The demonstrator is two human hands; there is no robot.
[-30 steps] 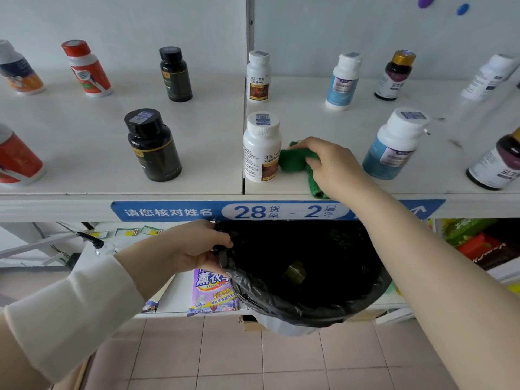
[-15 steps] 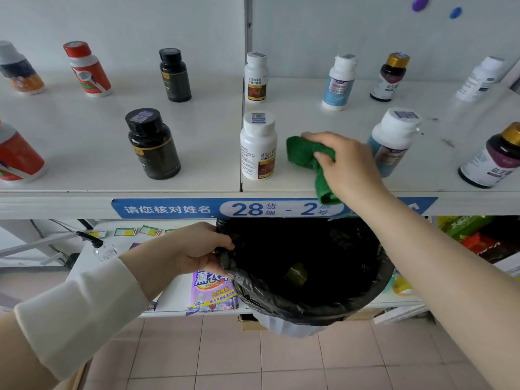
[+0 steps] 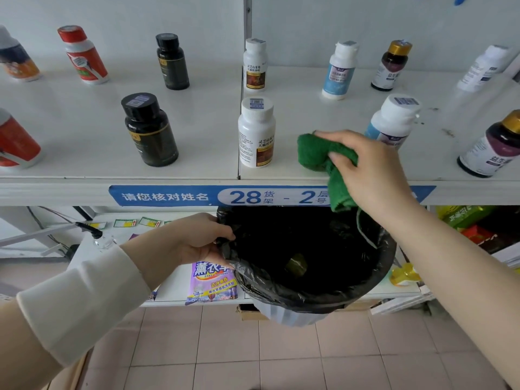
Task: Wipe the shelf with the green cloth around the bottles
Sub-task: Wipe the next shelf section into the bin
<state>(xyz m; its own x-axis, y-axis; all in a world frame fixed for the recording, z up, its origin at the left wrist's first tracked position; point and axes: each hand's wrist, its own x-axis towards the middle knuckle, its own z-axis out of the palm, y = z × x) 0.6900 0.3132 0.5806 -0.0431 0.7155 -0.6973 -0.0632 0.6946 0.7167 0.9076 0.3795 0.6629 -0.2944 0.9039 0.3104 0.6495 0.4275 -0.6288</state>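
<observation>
One end of the green cloth [image 3: 315, 152] bulges from the right hand [image 3: 374, 170] grip.

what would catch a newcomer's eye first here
The green cloth bunched in the right hand at the shelf front, between two white bottles. Below it, the left hand grips the rim of a black-lined bin.
</observation>
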